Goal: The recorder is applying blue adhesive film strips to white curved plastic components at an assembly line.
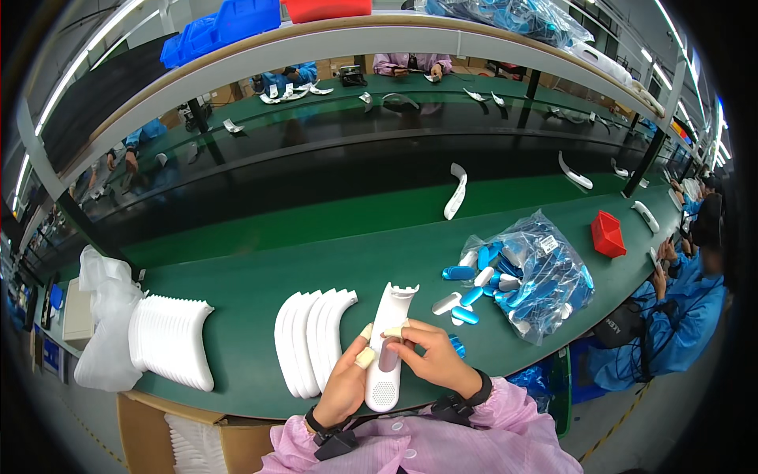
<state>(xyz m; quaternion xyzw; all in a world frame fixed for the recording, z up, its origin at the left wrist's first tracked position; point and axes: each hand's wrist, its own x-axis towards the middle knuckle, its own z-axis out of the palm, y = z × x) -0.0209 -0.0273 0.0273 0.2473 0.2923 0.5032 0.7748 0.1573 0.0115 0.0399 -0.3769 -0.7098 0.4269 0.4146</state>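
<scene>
- While a white casing (pixel 382 395) is being grasped by the left grip (pixel 344 389), its grey oval panel (pixel 388 359) is being touched by the right grip (pixel 436 360), whose closure cannot be told.
- Left of both, curved white casings (pixel 312 341) are being carried by the bench (pixel 245 272).

Well right of the fingers (pixel 416 335), a red tray (pixel 609 237) sits on the counter (pixel 229 268), near a co-worker (pixel 671 332) in blue; beyond the fingers, a shelf (pixel 332 41) bears a blue bin (pixel 225 33) and a red bin (pixel 328 9).
</scene>
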